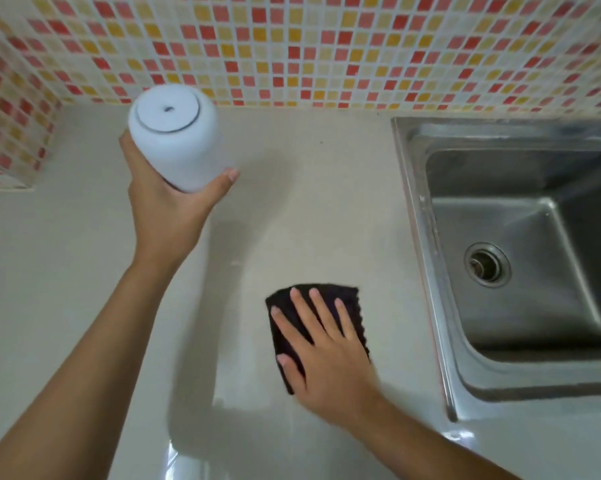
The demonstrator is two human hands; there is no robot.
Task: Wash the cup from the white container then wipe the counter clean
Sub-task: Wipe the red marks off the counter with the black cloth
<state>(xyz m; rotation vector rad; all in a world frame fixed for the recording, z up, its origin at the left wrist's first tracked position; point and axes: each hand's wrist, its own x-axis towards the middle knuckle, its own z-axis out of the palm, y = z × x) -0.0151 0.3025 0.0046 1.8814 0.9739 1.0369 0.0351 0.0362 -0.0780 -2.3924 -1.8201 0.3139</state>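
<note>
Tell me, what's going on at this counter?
A person is wiping down a kitchen counter. The right hand presses flat, fingers spread, on a dark cloth lying on the counter just left of the steel sink. The left hand grips a white container and holds it tilted near the tiled wall, apparently lifted out of the cloth's way. No cup is in view.

Legible text, labels, brands, numbers, signs: none.
White cup [174, 147]: a small dark mark at the centre of its base, too blurred to read.
Dark cloth [347, 306], steel sink [430, 237], tiled wall [327, 46]: plain surfaces, nothing printed.
</note>
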